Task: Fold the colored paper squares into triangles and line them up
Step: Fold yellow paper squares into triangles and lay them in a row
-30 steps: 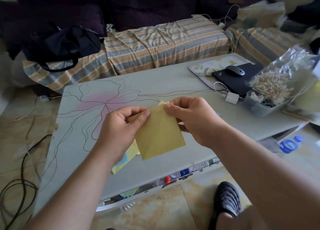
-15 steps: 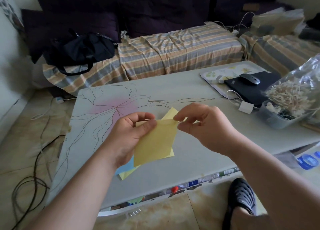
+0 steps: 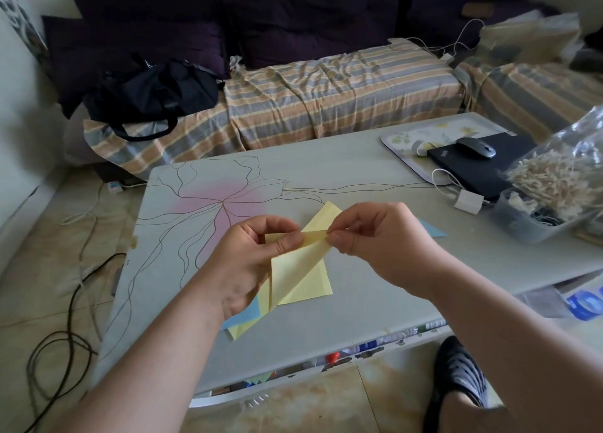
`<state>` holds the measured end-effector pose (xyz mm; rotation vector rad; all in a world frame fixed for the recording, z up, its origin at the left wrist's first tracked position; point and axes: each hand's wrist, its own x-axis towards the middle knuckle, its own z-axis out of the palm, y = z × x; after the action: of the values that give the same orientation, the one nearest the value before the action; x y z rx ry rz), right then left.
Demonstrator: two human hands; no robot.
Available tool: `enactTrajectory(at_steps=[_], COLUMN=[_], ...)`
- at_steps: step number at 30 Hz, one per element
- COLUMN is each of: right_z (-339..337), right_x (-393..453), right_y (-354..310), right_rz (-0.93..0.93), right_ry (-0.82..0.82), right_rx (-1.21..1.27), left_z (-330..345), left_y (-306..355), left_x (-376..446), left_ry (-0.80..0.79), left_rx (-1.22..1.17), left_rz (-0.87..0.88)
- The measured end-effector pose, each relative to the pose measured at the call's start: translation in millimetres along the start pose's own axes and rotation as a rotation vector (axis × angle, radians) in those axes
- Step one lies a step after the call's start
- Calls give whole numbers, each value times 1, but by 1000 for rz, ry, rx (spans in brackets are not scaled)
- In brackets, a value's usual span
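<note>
Viewing from head camera: one view only, looking forward and down across the table (image 3: 375, 178).
Left hand (image 3: 251, 263): grasping the yellow paper square (image 3: 298, 276); thumb and curled fingers pinch its upper left edge.
Right hand (image 3: 381, 237): grasping the same sheet; thumb and forefinger pinch the upper right corner, just beside the left thumb.
Yellow paper square: held above the near half of the table, between both hands, partly folded, one flap turned diagonally over the sheet.
Second yellow sheet (image 3: 324, 215): corner projects beyond the hands on the far side; whether it touches the held sheet cannot be told.
Blue paper (image 3: 243, 315): flat on the table under the left wrist, over another yellow piece (image 3: 243, 330).
Blue triangle (image 3: 432, 228): on the table, right of the right hand.
Right far corner: tray (image 3: 401, 139), black laptop (image 3: 479, 171) with mouse (image 3: 475, 147) on it, plastic bag (image 3: 567, 171).
Far side: striped sofa cover (image 3: 326, 96), black bag (image 3: 153, 90) at left.
</note>
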<state>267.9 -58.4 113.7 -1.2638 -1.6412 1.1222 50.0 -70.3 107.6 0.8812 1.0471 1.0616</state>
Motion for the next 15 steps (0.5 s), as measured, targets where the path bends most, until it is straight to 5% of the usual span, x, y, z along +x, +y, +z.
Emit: enactTrajectory(at_steps=[8, 15], right_z=[3, 2], right_x=[1, 3], right_y=[-3, -2], right_rz=[63, 124], right_ry=[121, 147], right_rx=[91, 147], left_z=[-1, -3], left_y=[3, -6], left_x=[-1, 1], left_ry=[27, 96], left_rx=[-27, 173], left_rz=[-28, 156])
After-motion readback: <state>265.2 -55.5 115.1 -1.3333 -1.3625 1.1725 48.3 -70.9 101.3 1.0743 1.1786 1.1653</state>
